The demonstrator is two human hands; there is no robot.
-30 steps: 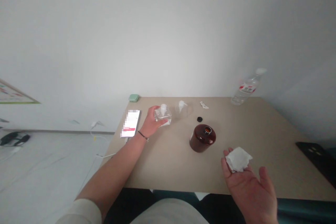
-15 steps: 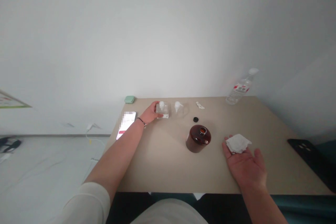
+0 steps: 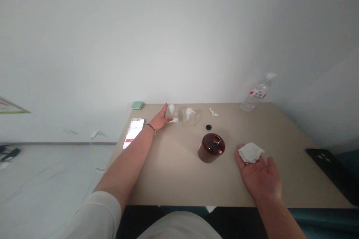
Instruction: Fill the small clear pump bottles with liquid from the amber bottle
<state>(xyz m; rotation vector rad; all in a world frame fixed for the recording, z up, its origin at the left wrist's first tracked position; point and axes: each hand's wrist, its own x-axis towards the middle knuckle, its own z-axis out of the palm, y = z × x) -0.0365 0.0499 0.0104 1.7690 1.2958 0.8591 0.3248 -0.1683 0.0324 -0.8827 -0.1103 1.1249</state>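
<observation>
My left hand [image 3: 160, 119] reaches to the far left of the beige table [image 3: 174, 171] and cups a small clear pump bottle [image 3: 172, 113] that stands on the tabletop, thumb raised beside it. My right hand [image 3: 260, 173] rests palm up near the front right, and a crumpled white tissue [image 3: 250, 152] lies on its fingers. An open, squat brown jar [image 3: 211, 148] stands just left of that hand. A second clear pump bottle [image 3: 189, 115] stands right of the first. A small black cap [image 3: 208, 127] lies behind the jar.
A lit phone [image 3: 134, 133] lies at the table's left edge, a green case [image 3: 137, 105] at the back left corner. A small white piece [image 3: 213, 112] and a plastic water bottle [image 3: 256, 93] sit at the back. A black device [image 3: 331, 168] lies at the right edge.
My left hand carried the clear pump bottle farther back and set it on the table beside the other one. My right hand with the tissue sank to the tabletop.
</observation>
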